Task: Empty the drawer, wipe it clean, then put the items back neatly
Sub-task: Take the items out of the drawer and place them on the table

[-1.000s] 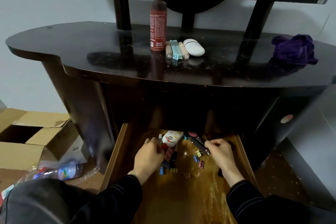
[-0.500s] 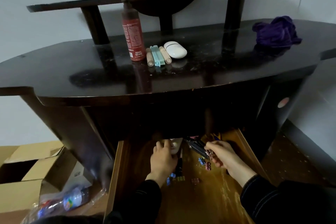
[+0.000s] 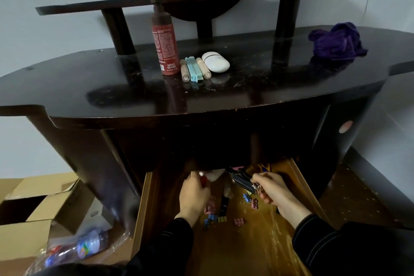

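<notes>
You kneel before a dark dressing table with its low wooden drawer (image 3: 143, 208) pulled open towards you, both arms in black sleeves reaching inside. Your left grip (image 3: 193, 195) curls its fingers round a white tube (image 3: 215, 175) at the back of the drawer, with a small red part showing against the fingertips; what that red part is cannot be told. Your right grip (image 3: 275, 190) pinches a dark bundle (image 3: 240, 180) of slim items by their near, metallic ends, raised a little off the drawer floor; they may be pens, but blur hides the detail. Taking one thing in each grip looks like a way to clear the drawer faster. Small binder clips (image 3: 254, 204), pink, blue and yellow, lie scattered on the drawer floor between your wrists, so the emptying seems partly done. On the glossy surface (image 3: 89, 78) above, a tidy row stands near the middle: a tall red bottle (image 3: 164, 47) upright, then two beige tubes (image 3: 184, 69) lying either side of a pale blue clip (image 3: 193, 69), then a white oval case (image 3: 215, 61), all close together, probably to leave room for more. A crumpled purple cloth (image 3: 337, 42) waits well apart at the right end, likely kept for the wiping. An open cardboard box (image 3: 33, 208) and a plastic bottle (image 3: 89, 244) lie on the floor to your left.
</notes>
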Tool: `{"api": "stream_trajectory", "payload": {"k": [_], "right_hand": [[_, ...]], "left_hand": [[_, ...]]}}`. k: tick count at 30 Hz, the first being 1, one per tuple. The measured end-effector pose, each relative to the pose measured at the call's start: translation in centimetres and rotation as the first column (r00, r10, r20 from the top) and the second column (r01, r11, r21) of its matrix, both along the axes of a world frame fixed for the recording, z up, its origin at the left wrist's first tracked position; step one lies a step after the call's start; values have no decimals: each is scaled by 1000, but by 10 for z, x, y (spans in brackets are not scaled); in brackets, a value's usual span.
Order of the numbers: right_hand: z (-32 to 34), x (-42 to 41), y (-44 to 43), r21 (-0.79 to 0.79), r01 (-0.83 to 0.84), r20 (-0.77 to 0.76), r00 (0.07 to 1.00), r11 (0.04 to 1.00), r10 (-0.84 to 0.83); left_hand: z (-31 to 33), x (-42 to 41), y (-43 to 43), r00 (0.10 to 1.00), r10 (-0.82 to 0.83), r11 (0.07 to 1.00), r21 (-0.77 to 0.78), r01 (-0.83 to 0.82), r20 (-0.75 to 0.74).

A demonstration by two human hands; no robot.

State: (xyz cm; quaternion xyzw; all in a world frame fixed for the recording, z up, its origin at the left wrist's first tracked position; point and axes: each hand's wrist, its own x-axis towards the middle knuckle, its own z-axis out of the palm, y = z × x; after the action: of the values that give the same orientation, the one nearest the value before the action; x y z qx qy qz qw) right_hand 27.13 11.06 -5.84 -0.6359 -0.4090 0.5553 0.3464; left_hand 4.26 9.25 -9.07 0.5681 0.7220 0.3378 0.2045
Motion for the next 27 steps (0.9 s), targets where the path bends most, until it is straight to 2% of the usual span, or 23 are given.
{"api": "stream_trajectory", "payload": {"k": [4,7,10,14,16,19,21,25,27], "right_hand": [[0,0,2,-5,49,-31,998,999,-49],[1,0,4,-6,105,-101,989,994,-105],[4,2,2,-23,162,-162,973,986,-164],[8,4,2,-85,93,-225,968,992,-110],[10,2,1,-91,50,-200,977,995,-67],[13,0,-1,-70,21,-154,988,997,-32],[15,-1,-2,-60,11,-136,991,998,-19],[12,0,-1,-53,-10,-121,993,999,4],[9,-1,0,-53,-3,-118,993,999,-3]], "left_hand": [[10,-5,2,960,56,990,109,-89,275],[12,-7,3,878,94,976,129,-173,470],[11,-6,5,709,197,969,-23,-248,677],[12,2,5,385,293,950,-219,-224,875],[15,9,0,278,339,936,-294,-192,899],[20,21,-9,194,420,907,-404,-115,887],[26,28,-11,117,432,901,-423,-96,894],[45,37,-13,-101,458,874,-468,-133,883],[55,38,-24,-127,473,876,-481,-34,872]]}}
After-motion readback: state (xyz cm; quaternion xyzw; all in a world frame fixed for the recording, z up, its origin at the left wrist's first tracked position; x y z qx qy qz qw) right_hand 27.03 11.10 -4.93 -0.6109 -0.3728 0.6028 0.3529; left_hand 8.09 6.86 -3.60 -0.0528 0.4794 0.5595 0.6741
